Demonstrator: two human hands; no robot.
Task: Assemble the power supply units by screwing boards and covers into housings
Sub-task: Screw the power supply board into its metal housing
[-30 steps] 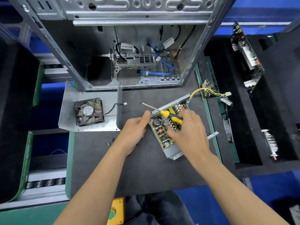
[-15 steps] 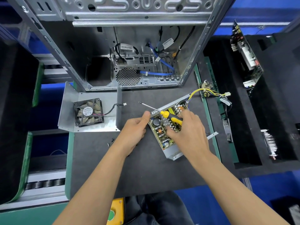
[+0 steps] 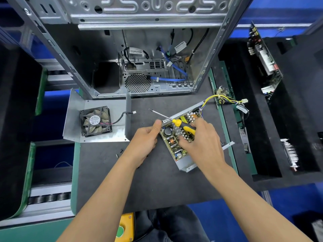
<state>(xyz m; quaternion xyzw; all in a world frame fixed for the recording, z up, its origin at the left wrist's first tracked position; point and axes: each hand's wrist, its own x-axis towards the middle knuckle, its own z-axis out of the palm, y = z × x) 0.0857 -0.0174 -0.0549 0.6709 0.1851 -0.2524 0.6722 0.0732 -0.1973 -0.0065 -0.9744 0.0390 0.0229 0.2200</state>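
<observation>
progress: looks like early-to-middle of it, the board (image 3: 176,142) already sits inside the open metal housing (image 3: 185,165) but I can't tell if any screw is in yet
still to do: my guess is screwing the board down, then the cover (image 3: 97,119) goes on, it's lying well apart at about 9 o'clock from the housing
where the unit is: middle of the dark mat (image 3: 157,186), just right of centre, turned diagonally with its yellow wire bundle (image 3: 218,98) trailing off toward 1 o'clock
left hand (image 3: 144,142): curled up against the housing's 9 o'clock edge, thumb tip touching the rim, seems to be steadying it; whether the curled fingers hold anything, can't tell
right hand (image 3: 201,142): over the board, fingertips down among the parts, the screwdriver (image 3: 176,122) tucked under the fingers with its tip pointing away at 10 o'clock, so not on a screw right now
loose screws (image 3: 118,153): a couple of small dark ones on the mat at 8 o'clock from the left hand
materials: housing and cover are thin bent sheet metal, dull grey, sharp folded edges; board is greenish with a copper coil, a round capacitor and finned silver heatsinks; screwdriver has a yellow and black handle and slim steel shaft; mat looks soft and felt-like
fan (image 3: 95,121): square black frame, dusty blades, mounted on the cover
background: bare PC case (image 3: 139,49) at 12 o'clock, stamped steel with blue cables inside
</observation>
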